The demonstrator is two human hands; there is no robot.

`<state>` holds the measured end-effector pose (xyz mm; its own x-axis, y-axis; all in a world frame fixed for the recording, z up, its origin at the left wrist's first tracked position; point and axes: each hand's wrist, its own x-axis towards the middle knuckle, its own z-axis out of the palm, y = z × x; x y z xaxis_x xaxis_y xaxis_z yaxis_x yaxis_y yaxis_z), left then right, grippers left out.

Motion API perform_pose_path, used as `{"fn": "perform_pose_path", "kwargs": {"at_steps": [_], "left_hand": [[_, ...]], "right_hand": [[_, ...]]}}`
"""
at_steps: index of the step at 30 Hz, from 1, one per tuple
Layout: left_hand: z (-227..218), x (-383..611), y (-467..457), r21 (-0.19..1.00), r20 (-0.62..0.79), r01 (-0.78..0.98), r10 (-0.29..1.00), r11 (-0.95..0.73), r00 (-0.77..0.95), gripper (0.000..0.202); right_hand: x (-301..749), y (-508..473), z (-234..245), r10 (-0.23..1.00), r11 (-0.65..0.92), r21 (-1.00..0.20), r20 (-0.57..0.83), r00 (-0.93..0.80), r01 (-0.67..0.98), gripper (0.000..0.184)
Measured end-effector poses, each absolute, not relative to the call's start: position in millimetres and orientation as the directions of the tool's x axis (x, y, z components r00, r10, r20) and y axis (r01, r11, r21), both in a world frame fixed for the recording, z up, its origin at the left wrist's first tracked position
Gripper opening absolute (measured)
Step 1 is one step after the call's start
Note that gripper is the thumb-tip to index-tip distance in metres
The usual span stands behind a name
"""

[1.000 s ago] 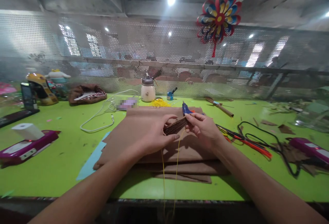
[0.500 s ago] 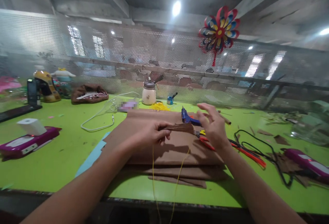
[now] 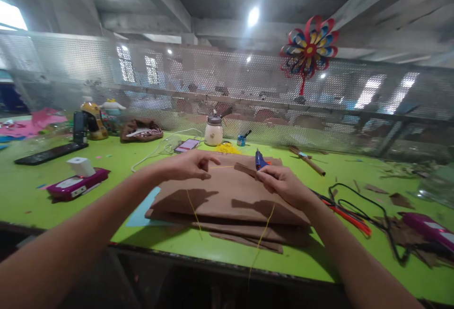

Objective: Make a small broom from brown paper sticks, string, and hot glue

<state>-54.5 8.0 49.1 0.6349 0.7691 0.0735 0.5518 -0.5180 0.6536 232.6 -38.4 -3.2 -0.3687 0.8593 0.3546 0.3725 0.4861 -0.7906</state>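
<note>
My left hand (image 3: 191,165) hovers over the stack of brown paper sheets (image 3: 227,200), its fingers pinched on a thin yellow string (image 3: 193,207) that stretches across to my right hand. My right hand (image 3: 282,184) is closed on a small folded brown paper bundle (image 3: 245,169) and on the string, whose other end hangs down past the table edge. A blue glue gun (image 3: 261,159) lies just behind my right hand.
The green table (image 3: 117,176) carries a cream jar (image 3: 213,132), a phone (image 3: 187,145), a white cable (image 3: 152,153), a magenta device (image 3: 76,187), red and black cables (image 3: 349,210) and brown scraps (image 3: 397,200). A perforated metal screen (image 3: 213,82) stands behind, with a paper pinwheel (image 3: 309,47) on it.
The left hand let go of the bundle and moved left, pulling the yellow string taut. The right hand came down and took hold of the bundle. The view turned left.
</note>
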Motion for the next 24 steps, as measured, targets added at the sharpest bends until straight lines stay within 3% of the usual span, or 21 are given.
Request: {"fn": "perform_pose_path", "kwargs": {"at_steps": [3,6,8,10,13,18,22,24], "left_hand": [[66,-82,19,0.751,-0.017,0.526,0.784,-0.4,0.621,0.03],[67,-78,37,0.876,0.095,0.362,0.851,-0.318,0.517,0.026],[61,-58,52,0.883,0.121,0.341,0.859,-0.322,0.498,0.028],[55,-34,68,0.843,0.114,0.445,0.91,-0.301,0.4,0.02],[53,-12,89,0.807,0.173,0.507,0.942,-0.303,0.288,0.017],[51,-12,85,0.812,0.259,0.497,0.952,-0.307,0.166,0.015],[25,16,39,0.865,0.147,0.416,0.935,-0.279,0.322,0.027],[13,38,15,0.942,0.094,0.249,0.891,-0.224,0.445,0.032]], "right_hand": [[237,-38,-2,0.887,0.355,-0.923,0.283,-0.365,0.147,0.031],[234,-38,-4,0.896,0.225,-0.974,0.222,-0.386,-0.038,0.032],[227,-37,-7,0.909,0.153,-0.979,0.192,-0.369,-0.134,0.03],[218,-35,-12,0.934,0.123,-0.972,0.182,-0.307,-0.202,0.027],[207,-31,-20,0.968,0.137,-0.966,0.178,-0.176,-0.22,0.024],[199,-28,-27,0.976,0.218,-0.976,0.218,0.011,-0.029,0.028],[195,-29,-31,0.896,0.352,-0.866,0.422,0.138,0.356,0.024],[191,-30,-35,0.833,0.386,-0.74,0.536,0.136,0.551,0.02]]}}
